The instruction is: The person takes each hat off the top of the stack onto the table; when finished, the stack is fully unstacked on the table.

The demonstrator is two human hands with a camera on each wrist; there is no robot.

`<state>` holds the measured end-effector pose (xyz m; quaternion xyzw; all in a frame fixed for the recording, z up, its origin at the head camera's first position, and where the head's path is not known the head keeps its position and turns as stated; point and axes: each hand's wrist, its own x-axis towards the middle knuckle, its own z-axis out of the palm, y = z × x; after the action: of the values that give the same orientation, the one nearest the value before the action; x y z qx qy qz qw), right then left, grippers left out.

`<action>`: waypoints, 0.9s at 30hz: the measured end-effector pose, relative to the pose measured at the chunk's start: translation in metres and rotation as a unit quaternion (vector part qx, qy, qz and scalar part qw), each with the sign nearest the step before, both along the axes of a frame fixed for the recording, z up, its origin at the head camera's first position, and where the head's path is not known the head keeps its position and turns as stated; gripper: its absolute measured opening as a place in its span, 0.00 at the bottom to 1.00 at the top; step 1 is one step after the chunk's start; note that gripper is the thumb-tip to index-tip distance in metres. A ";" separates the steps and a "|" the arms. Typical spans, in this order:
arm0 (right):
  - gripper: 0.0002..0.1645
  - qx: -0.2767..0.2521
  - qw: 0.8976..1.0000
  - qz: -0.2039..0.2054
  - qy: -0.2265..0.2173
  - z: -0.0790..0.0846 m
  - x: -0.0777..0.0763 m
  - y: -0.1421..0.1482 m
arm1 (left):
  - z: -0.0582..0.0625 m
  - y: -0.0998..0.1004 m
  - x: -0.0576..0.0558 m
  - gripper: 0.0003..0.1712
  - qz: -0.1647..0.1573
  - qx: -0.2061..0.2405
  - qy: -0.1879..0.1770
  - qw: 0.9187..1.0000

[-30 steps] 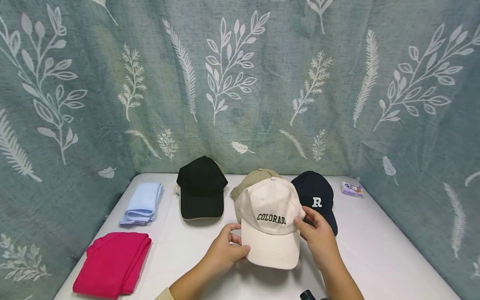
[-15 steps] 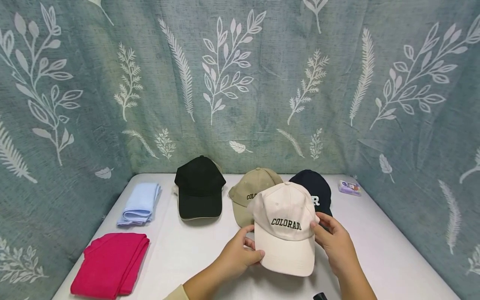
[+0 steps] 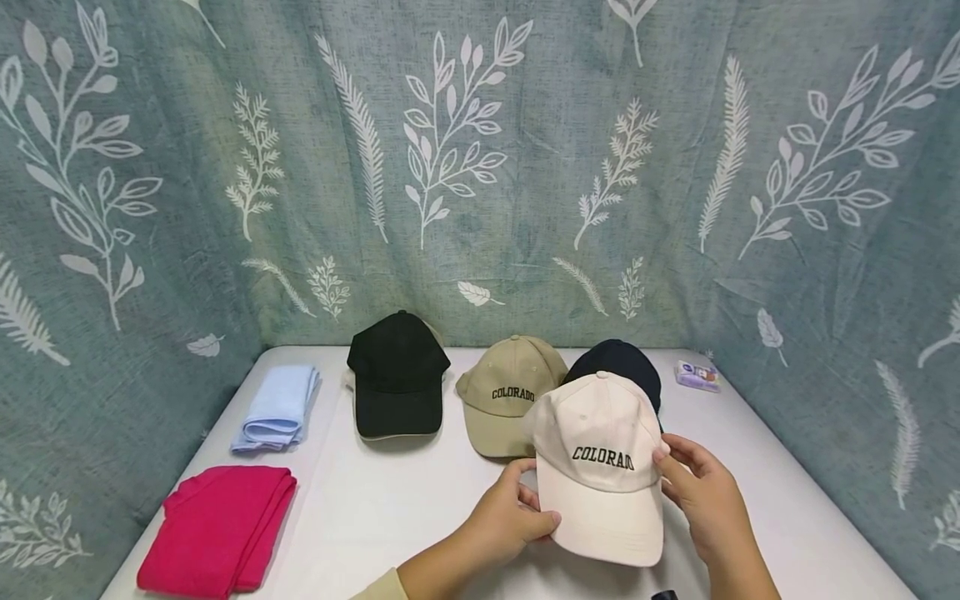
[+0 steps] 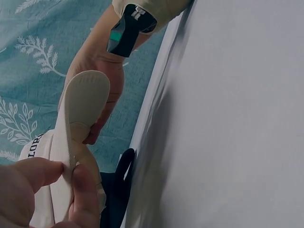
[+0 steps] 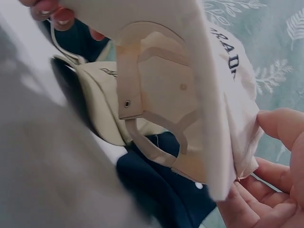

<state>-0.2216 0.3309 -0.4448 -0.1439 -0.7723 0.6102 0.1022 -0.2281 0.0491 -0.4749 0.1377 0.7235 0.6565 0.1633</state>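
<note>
A cream baseball cap [image 3: 600, 450] lettered COLORADO is held up over the table, brim toward me. My left hand [image 3: 504, 518] pinches the brim's left edge; in the left wrist view the thumb and a finger [image 4: 85, 190] close on it. On the other side, my right hand [image 3: 705, 492] pinches the lower side of the crown, thumb in front. The right wrist view shows the cap's hollow inside and back strap [image 5: 152, 147]. Behind it, a khaki cap [image 3: 510, 396] also reads COLORADO. A navy cap [image 3: 615, 358] stands partly hidden by the cream one.
A black cap [image 3: 399, 375] sits at the back left, with a lighter edge behind it. Folded light blue cloth [image 3: 277, 408] and folded red cloth [image 3: 217, 529] lie along the left. A small purple packet [image 3: 697, 376] rests at the back right of the white table [image 3: 360, 517].
Both hands have carried the cream cap to the right and a little nearer me. The khaki cap now shows nearly whole, while the navy cap's letter has become covered.
</note>
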 end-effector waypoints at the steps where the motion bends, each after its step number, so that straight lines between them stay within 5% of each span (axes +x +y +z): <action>1: 0.39 -0.002 1.000 0.000 0.003 0.001 0.000 0.002 | 0.000 0.002 0.000 0.45 0.000 0.000 0.001 1.000; 10: 0.44 -0.015 1.000 -0.009 -0.017 0.004 0.005 0.023 | 0.000 0.025 0.003 0.44 -0.003 0.013 0.000 1.000; 27: 0.56 0.079 0.991 0.013 -0.105 0.012 0.016 0.053 | -0.003 0.062 0.006 0.43 -0.010 -0.047 0.013 0.999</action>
<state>-0.2054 0.3834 -0.4331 -0.1884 -0.8267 0.5297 0.0232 -0.2224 0.1108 -0.4776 0.1454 0.7546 0.6179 0.1663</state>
